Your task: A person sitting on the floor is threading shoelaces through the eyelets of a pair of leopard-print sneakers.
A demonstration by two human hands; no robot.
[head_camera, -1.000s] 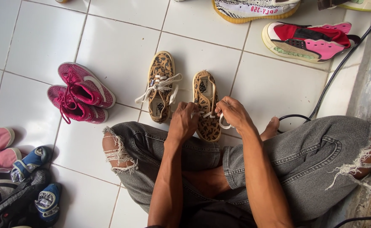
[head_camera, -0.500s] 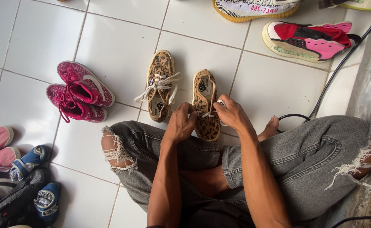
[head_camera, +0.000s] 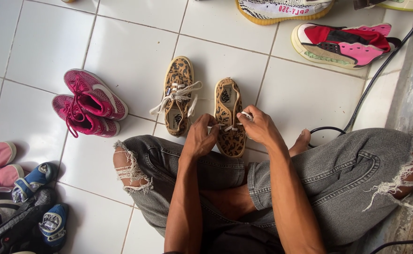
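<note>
Leopard-print shoe (head_camera: pixel 230 117) lies on the white tiled floor (head_camera: pixel 131 56) just in front of the seated person's crossed legs, beside its already laced twin (head_camera: pixel 178 96). Left hand (head_camera: pixel 200 137) and right hand (head_camera: pixel 259 126) each pinch an end of the white lace (head_camera: pixel 237 106) across the eyelets (lacing looks midway). Next likely calls for pulling both ends snug and threading higher. Compared with a second ago, the right hand has dropped lower, drawing the lace in
</note>
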